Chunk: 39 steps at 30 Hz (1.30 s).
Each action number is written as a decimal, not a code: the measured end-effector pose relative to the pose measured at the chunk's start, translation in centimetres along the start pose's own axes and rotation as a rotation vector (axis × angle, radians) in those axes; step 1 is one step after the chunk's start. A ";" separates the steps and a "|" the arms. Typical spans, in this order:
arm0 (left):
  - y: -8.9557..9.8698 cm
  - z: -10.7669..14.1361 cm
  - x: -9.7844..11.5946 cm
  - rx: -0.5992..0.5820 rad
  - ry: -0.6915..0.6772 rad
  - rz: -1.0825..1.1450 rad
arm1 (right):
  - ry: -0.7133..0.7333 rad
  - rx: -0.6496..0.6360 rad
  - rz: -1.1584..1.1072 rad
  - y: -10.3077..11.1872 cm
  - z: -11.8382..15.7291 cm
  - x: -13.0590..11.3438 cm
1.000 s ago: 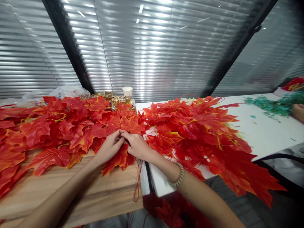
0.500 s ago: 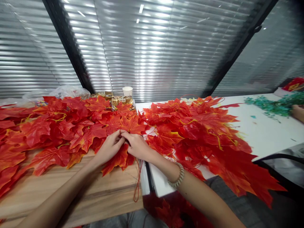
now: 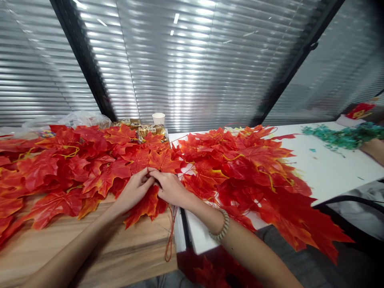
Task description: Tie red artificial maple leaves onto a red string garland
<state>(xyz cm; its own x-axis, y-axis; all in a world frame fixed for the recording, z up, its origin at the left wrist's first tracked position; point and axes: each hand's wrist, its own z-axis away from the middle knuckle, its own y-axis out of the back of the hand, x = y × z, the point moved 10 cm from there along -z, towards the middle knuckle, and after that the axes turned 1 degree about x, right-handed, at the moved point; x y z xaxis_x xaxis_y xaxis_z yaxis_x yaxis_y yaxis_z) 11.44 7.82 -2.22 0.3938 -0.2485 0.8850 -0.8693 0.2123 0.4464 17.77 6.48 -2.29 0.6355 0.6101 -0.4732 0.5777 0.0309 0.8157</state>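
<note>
Left hand (image 3: 134, 189) and right hand (image 3: 170, 189): fingers pinched together, can't tell on what. Red cord (image 3: 170, 236) hangs lengthwise toward 5 o'clock, right's closer.

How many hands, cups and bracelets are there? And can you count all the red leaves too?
Hands: 3 (left hand, right hand, another person's hand)
Cups: 1 (white cup)
Bracelets: 1 (beaded bracelet)
Red leaves: too many overlapping to count
Total: 5, without the leaves

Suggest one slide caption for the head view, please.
Left hand and right hand meet among red maple leaves spread across wooden tabletop and white tabletop.
</note>
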 end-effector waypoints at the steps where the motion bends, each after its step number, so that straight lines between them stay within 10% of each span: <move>1: 0.0 0.0 0.0 0.003 0.001 0.010 | 0.001 0.001 0.000 0.0 0.0 0.0; 28: 3.9 0.7 -1.4 0.348 0.185 0.438 | 0.142 0.328 -0.289 3.5 0.5 -1.5; 39: 4.6 0.1 -1.4 0.347 0.146 0.276 | 0.162 0.393 -0.279 3.7 0.6 -1.1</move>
<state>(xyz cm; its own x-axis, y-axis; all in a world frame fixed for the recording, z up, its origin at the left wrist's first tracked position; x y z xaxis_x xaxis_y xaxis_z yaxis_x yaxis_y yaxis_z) 6.85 9.03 -1.37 0.1496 -0.0858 0.9850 -0.9863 -0.0834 0.1425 19.50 5.47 1.03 0.3603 0.7369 -0.5720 0.8828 -0.0712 0.4644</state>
